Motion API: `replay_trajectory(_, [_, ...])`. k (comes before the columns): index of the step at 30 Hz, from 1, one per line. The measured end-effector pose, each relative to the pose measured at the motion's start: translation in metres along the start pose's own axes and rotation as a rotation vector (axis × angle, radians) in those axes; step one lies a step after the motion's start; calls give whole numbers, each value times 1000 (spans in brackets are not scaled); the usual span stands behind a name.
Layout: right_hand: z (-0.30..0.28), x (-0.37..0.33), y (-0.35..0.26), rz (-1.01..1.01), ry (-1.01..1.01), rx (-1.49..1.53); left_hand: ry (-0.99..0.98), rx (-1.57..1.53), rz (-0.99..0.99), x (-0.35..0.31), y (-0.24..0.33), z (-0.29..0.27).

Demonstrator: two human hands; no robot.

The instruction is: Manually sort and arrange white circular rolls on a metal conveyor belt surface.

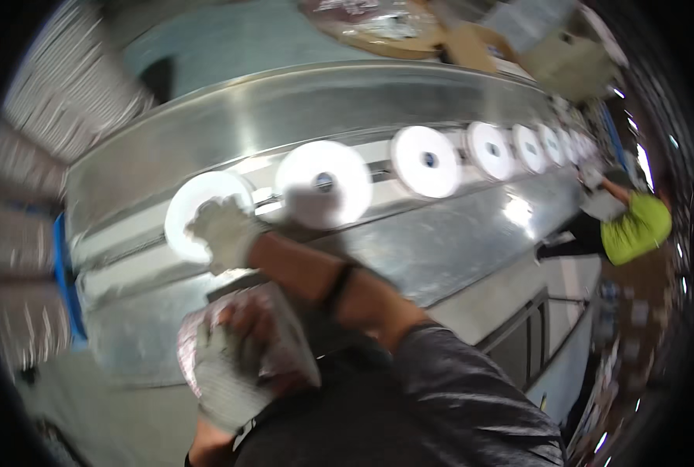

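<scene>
1. Fingers of the right hand (pixel 226 233) seem loosely spread over the leftmost white disc (pixel 207 187) on the metal table (pixel 471 249), hiding its centre; blur leaves any grip unclear. A drag could skew it.
2. Fingers of the left hand (pixel 228 375) curl round a pink-wrapped pack (pixel 288 335); slackening could drop it. Its underside is hidden.
3. Farther discs (pixel 522 140) blur together toward a co-worker (pixel 636 229).

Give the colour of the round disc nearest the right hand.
Bright white; the disc by the right hand shows best in the head view.
</scene>
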State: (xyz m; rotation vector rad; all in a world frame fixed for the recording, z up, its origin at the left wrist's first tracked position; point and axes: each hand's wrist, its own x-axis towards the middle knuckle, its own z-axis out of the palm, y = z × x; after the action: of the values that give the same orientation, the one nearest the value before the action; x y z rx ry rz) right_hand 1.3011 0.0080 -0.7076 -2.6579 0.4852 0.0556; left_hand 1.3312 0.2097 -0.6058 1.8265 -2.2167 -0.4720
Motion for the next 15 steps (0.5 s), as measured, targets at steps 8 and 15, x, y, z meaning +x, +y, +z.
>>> replay_trajectory(8, [57, -95, -6, -161, 392, 159, 41, 61, -61, -47, -58, 0])
replay_trajectory(15, [62, -147, -121, 488, 417, 693, 145, -71, -144, -23, -86, 6])
